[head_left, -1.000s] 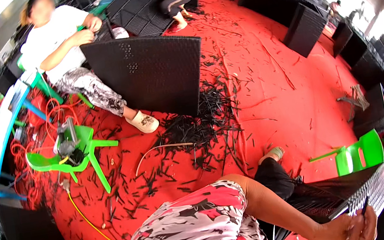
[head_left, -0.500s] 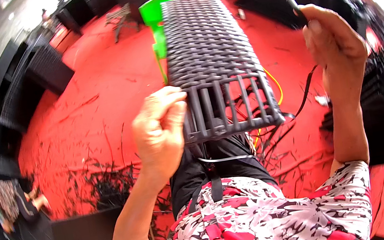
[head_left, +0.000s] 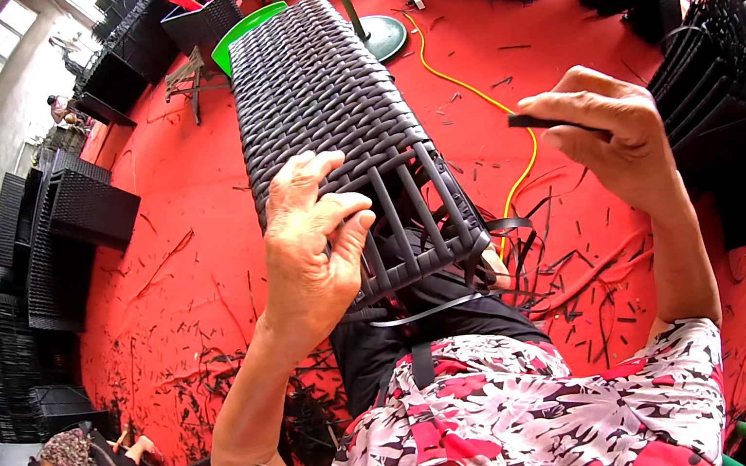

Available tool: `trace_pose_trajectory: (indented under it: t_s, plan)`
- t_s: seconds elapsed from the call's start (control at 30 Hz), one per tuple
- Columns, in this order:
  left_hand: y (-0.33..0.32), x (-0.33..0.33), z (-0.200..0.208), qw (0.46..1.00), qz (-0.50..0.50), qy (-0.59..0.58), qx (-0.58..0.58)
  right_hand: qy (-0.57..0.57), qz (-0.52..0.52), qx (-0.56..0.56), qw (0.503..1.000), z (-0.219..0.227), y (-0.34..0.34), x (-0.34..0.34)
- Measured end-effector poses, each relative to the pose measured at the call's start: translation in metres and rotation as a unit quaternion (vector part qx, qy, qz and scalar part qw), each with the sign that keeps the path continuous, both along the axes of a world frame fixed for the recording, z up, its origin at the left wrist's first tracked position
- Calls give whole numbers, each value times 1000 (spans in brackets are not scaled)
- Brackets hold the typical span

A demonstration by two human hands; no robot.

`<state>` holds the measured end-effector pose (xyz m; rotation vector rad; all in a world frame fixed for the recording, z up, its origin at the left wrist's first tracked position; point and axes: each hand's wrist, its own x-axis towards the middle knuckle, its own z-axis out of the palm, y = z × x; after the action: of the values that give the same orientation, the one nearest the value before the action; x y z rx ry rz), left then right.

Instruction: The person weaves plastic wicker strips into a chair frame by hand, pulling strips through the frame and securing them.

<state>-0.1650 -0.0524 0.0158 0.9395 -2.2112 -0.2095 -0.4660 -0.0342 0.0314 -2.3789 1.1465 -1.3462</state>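
Note:
A dark woven rattan piece (head_left: 320, 94) stretches away in front of my lap. Its far part is covered in tight weave, while the near end shows bare frame bars (head_left: 410, 217) with gaps between them. My left hand (head_left: 306, 244) lies over the left side of the piece where the weave meets the bars, fingers bent and apart, with nothing seen in them. Right of the piece, my raised right hand (head_left: 607, 129) pinches a flat black rattan strip (head_left: 532, 121). Only a short end of this strip sticks out from the fingers.
Black strip scraps litter the red floor covering (head_left: 173, 276). A yellow cord (head_left: 524, 163) runs along the right. Behind the piece are a green chair (head_left: 251, 31) and a round-based stand (head_left: 384, 37). Black woven furniture (head_left: 92, 206) lines the left; another person (head_left: 86, 464) sits lower left.
My right hand has come down and inward with the strip. The left hand's fingers have spread from the bare bars up onto the weave. The piece now appears farther left and tilted.

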Motion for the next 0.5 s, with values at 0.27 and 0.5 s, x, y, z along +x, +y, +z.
trace_pose_trajectory:
  t_s: [0.27,0.5]
  plan:
    - [-7,-10,-2,996,-1,-87,32,63,1,-29,998,-24,-16,25]
    - [-9,-20,2,980,-3,-197,15,54,41,-25,997,-24,-28,44]
